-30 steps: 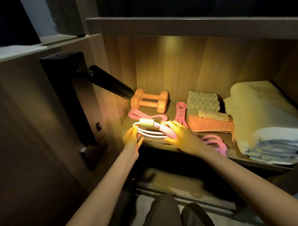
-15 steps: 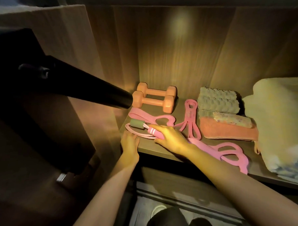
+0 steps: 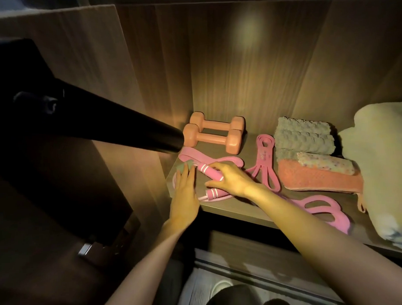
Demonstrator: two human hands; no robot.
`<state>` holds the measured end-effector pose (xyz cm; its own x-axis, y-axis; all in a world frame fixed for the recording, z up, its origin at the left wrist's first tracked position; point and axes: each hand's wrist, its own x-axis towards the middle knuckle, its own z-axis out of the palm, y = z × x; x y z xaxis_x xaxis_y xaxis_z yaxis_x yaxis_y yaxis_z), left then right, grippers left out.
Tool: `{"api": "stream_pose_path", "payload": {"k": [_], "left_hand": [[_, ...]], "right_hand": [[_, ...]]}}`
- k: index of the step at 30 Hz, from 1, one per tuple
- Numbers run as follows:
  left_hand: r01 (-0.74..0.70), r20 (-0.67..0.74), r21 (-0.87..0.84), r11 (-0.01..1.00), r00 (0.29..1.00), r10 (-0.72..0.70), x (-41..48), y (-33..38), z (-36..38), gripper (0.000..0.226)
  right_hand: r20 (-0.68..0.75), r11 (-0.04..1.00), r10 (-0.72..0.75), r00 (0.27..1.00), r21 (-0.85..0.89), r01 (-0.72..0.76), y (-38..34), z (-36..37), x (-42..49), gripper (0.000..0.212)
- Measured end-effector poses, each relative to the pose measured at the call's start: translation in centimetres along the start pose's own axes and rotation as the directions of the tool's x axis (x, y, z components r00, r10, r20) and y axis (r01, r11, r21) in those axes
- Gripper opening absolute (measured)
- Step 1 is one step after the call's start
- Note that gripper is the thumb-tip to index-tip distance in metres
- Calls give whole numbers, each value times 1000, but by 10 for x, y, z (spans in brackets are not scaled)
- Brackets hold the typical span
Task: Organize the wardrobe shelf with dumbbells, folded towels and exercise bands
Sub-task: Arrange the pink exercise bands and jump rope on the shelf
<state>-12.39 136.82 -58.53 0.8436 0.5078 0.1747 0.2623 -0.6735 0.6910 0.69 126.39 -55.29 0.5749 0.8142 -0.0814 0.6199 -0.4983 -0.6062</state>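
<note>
Two orange dumbbells lie side by side at the back left of the wooden shelf. In front of them a pink skipping rope with striped handles lies coiled on the shelf. My right hand rests over its handles, fingers curled on them. My left hand lies flat on the rope's left side, fingers apart, touching a small green piece. Pink exercise bands lie behind the rope, in the middle and near the front edge. Folded towels: green, orange.
A large cream towel stack fills the shelf's right end. A black door handle juts toward the shelf from the open door on the left. The wardrobe's side wall stands close to my left hand. My legs show below.
The rope has been laid down on the shelf. My left hand has moved from the shelf's edge onto the rope's left side. My right hand has shifted slightly over the handles.
</note>
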Motion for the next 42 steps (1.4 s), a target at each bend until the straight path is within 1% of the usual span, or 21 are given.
{"api": "stream_pose_path", "payload": {"k": [2,5,8,11,14,17,19,21,23,24,26,28,30,31,33,34,36,38,42], "left_hand": [[-8,53,86,996,999,3,7,-2,0,67],[-4,142,194,981,990,-24,13,-5,4,65],[5,111,272,962,993,-36,14,-9,7,68],[2,70,374,928,997,-30,14,-13,7,78],[14,56,411,912,998,-40,16,-14,4,79],[54,25,360,931,997,-67,18,-12,2,71],[117,14,237,964,992,-123,19,-9,1,64],[172,-15,127,977,985,-171,19,-7,2,62],[198,-52,61,978,979,-195,19,-6,3,62],[207,-65,26,978,977,-205,19,-6,4,63],[236,-72,-45,971,968,-239,19,-5,5,69],[256,-81,-42,966,963,-258,17,-4,6,75],[185,-90,3,983,979,-184,13,-4,6,67],[138,-66,19,990,988,-136,10,-5,6,61],[61,14,90,994,998,-62,5,-7,5,54],[43,48,135,990,998,-50,4,-9,5,54],[56,86,198,979,994,-75,2,-13,3,55],[86,110,244,966,987,-115,3,-12,2,55],[109,113,312,944,982,-151,6,-7,1,57]], "right_hand": [[-19,1000,14,1000,-21,-15,3,-1,-4,67],[1,998,-12,1000,-69,12,8,-2,-8,59],[-26,995,-57,998,-88,54,10,0,-9,53],[-114,996,-84,990,-46,80,13,2,-9,49],[-191,997,-37,981,59,49,14,-1,-8,42],[-187,997,35,982,75,-21,21,-4,-9,32],[-140,993,52,989,111,-36,25,-5,-11,32],[-100,981,66,993,189,-46,27,-4,-12,34],[-69,963,79,994,263,-58,26,-2,-13,33],[-60,961,78,995,271,-59,25,-2,-13,32],[-71,970,72,995,235,-54,24,1,-11,30],[-112,988,72,991,144,-56,22,2,-11,29],[-133,998,57,990,-3,-58,20,1,-12,29],[-129,996,32,991,-74,-42,20,-1,-14,33],[-74,982,-38,997,-186,24,21,-6,-20,45],[-26,972,-69,997,-227,62,22,-8,-23,52],[86,955,-110,990,-267,130,20,-11,-31,61],[171,932,-141,975,-309,189,16,-10,-38,65],[200,827,-294,935,-436,354,10,-2,-49,69]]}}
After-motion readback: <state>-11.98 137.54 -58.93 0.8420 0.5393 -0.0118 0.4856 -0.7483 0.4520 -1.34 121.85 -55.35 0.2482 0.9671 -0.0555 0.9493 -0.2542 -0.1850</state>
